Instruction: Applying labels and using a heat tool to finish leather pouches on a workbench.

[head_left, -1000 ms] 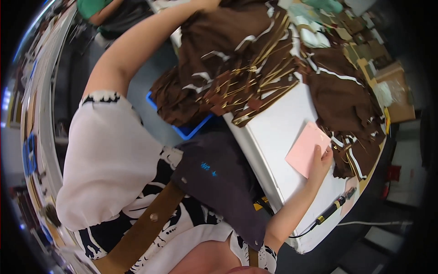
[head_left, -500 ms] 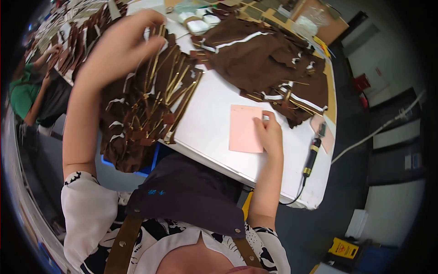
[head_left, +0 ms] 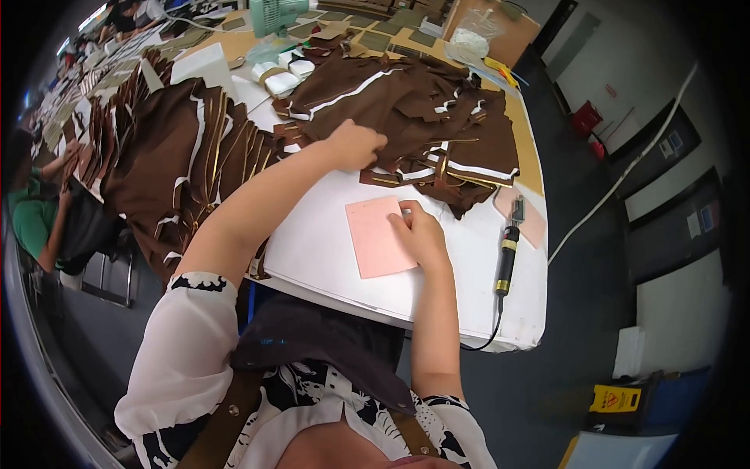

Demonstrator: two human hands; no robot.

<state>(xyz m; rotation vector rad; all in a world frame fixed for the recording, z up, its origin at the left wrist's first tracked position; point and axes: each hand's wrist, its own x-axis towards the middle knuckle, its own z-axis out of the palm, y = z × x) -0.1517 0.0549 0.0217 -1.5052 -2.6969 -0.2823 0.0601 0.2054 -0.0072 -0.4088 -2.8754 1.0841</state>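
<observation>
My right hand (head_left: 422,234) holds the right edge of a pink card (head_left: 380,237), thumb on top, just over the white tabletop (head_left: 312,250). My left hand (head_left: 355,146) is stretched across to the near left edge of a pile of brown cloth pieces (head_left: 437,109) with white strips and brass zippers. Its fingers are curled, and whatever lies under them is hidden. Left of that arm, a second stack of brown zippered pieces (head_left: 156,141) drapes over the table edge.
A black corded hand tool (head_left: 506,262) with a metal tip lies at the table's right, beside another pink piece (head_left: 525,219). White bundles (head_left: 283,78) and a green basket (head_left: 269,16) stand farther back. A person in green (head_left: 35,219) sits at the left.
My left hand has swung right, from above the left zippered stack to the right-hand brown pile. The left stack's top now shows a brown cloth face. My right hand still holds the pink card.
</observation>
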